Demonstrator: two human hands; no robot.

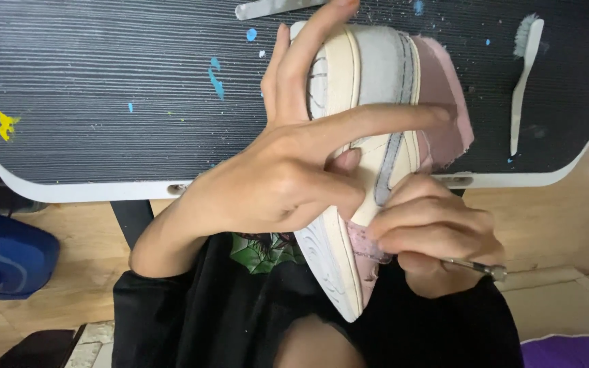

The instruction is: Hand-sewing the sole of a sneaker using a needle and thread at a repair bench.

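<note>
Two hands on a pink-and-cream sneaker, brush going in at the heel end.

The left hand (277, 180) has the sneaker (376, 143) gripped side-on above the near edge of the dark ribbed table (103, 95): fingers spread wide, index finger laid across the pink panel, thumb pressed into the cream side, sole turned toward the left. Just below that grip, the right hand (438, 235) is curled tight around a thin brush (475, 267), its metal ferrule poking out past the knuckles, fingers touching the sneaker's lower pink part. The sneaker's toe reaches over the table; its heel hangs over the person's black shirt (240, 313). Right of the sneaker, well apart, a white toothbrush (523, 82) lies on the table among blue paint flecks.
</note>
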